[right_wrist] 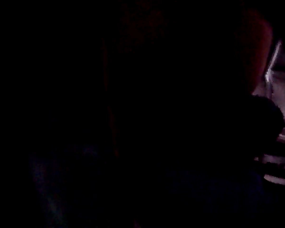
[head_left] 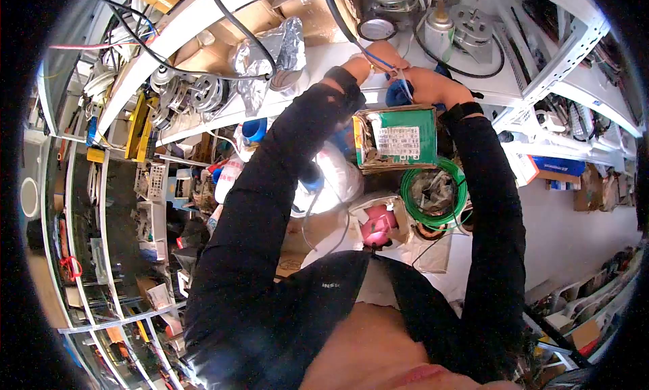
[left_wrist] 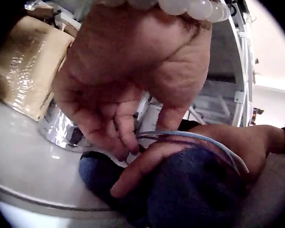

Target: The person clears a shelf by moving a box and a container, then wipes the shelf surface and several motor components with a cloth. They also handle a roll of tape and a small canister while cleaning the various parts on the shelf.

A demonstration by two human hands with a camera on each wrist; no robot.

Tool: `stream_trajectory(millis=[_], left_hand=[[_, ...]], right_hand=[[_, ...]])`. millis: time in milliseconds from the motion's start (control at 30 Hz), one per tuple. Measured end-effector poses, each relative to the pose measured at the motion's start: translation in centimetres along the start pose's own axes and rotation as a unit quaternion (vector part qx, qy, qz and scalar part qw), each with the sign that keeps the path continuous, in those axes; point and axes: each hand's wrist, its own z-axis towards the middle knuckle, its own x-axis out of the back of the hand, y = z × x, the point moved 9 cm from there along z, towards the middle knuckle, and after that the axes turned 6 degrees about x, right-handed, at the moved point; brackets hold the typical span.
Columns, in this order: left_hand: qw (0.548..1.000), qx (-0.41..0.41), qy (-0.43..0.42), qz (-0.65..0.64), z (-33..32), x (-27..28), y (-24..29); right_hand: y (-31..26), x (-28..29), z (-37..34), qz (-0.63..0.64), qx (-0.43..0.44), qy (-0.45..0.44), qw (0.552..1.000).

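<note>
The left hand (head_left: 380, 56) (left_wrist: 137, 61) is bent over thin wires (left_wrist: 190, 136), its fingertips pinching their ends beside the other hand's fingers. Lying along a dark blue cloth-like thing (left_wrist: 194, 190), the right hand (head_left: 433, 87) (left_wrist: 156, 156) has its fingers reaching toward the same spot; how they hold is partly hidden. In the head view the wires (head_left: 389, 66) run between both hands, and some blue (head_left: 399, 92) shows under the right one. The right wrist view is almost wholly dark.
Behind the hands are a spray can (head_left: 439, 35), metal motor parts (head_left: 473, 31) and a black cable. Foil (head_left: 270, 48) lies left. Nearer the body are a green box (head_left: 405, 136), a green wire coil (head_left: 403, 194) and a pink object (head_left: 378, 225). A shelf post (head_left: 564, 48) stands right.
</note>
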Motion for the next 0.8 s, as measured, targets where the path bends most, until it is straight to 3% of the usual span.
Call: stream_trajectory(millis=[33,67,167,200,233,300,367,400,467,500,533,567,600,633,667,700,733,767,800], left_hand=[[0.997,-0.067,-0.009,0.046,-0.1,-0.2,1.0],[0.997,-0.020,-0.019,0.067,0.0,-0.1,0.2],[0.963,0.208,-0.083,-0.147,-1.4,-1.3,-4.2],[0.954,0.234,-0.110,-0.152,-2.8,-1.0,-4.0],[0.955,0.233,-0.104,-0.147,-3.7,-0.9,-3.6],[0.959,0.232,-0.092,-0.137,-5.6,-2.6,-3.8],[0.973,0.158,0.005,-0.167,-8.0,-4.7,-5.2],[0.957,0.204,0.048,-0.200,-11.3,-1.4,-3.6],[0.896,0.306,0.119,-0.299,-18.2,2.7,-1.5],[0.848,0.358,0.143,-0.363,-21.7,3.2,-0.8],[0.800,0.423,0.116,-0.410,-24.9,2.4,-0.1],[0.754,0.436,0.124,-0.476,-27.7,0.2,0.1],[0.744,0.448,0.151,-0.472,-30.1,0.1,0.8],[0.734,0.459,0.178,-0.468,-32.2,0.0,1.1],[0.720,0.477,0.195,-0.464,-34.4,-1.7,0.4],[0.680,0.493,0.228,-0.492,-36.0,-2.1,-0.5],[0.637,0.507,0.259,-0.520,-37.4,-2.5,-1.4],[0.591,0.520,0.287,-0.546,-39.0,-3.2,-2.3],[0.645,0.433,0.349,-0.524,-38.9,-0.7,-3.3]], right_hand=[[0.3,0.3,-0.3,-0.007,-0.006,0.003,1.000],[0.1,0.7,-0.6,-0.012,-0.012,0.007,1.000],[0.3,2.1,-2.1,-0.051,-0.036,0.007,0.998],[0.5,2.9,-2.9,-0.069,-0.040,0.019,0.997],[0.6,3.5,-4.0,-0.087,-0.044,0.031,0.995],[3.4,4.4,-7.2,-0.185,-0.151,0.022,0.971],[2.7,6.1,-11.8,-0.234,-0.253,-0.007,0.939],[1.6,7.2,-14.5,-0.195,-0.247,0.054,0.948],[-2.5,8.5,-19.7,0.027,-0.250,0.176,0.952],[-4.1,8.2,-22.8,0.158,-0.248,0.277,0.915],[-1.7,7.0,-27.6,0.196,-0.220,0.340,0.893],[1.5,3.7,-33.2,0.228,-0.295,0.397,0.839],[5.3,0.8,-37.4,0.084,-0.351,0.309,0.880],[5.3,-1.0,-40.0,-0.072,-0.403,0.226,0.884],[5.3,-2.7,-42.4,-0.225,-0.442,0.133,0.858],[3.8,-3.5,-43.9,-0.185,-0.483,0.182,0.836],[2.9,-4.1,-46.5,-0.183,-0.397,0.330,0.837],[3.1,-5.9,-49.5,-0.117,-0.495,0.378,0.774],[2.8,-7.7,-49.7,-0.164,-0.565,0.264,0.764]])
